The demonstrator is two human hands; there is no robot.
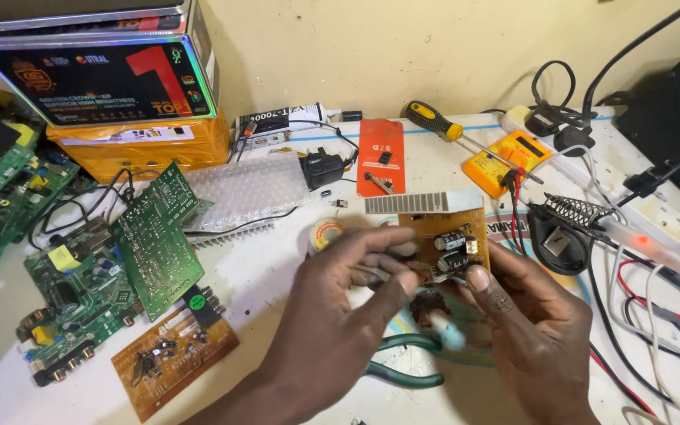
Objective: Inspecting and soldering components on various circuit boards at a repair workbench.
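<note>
Head view: both hands up close over the white tabletop (277, 275). Left hand (340, 307) and right hand (533, 327) each closed on the brown circuit board (444, 240), held between them above the tabletop, silver heat sink (423, 203) on its far edge. Green-handled pliers (403, 370) lie just below the hands. Green circuit board (155, 240) well off to the left, yellow multimeter (505, 161) and screwdriver (442, 126) behind.
</note>
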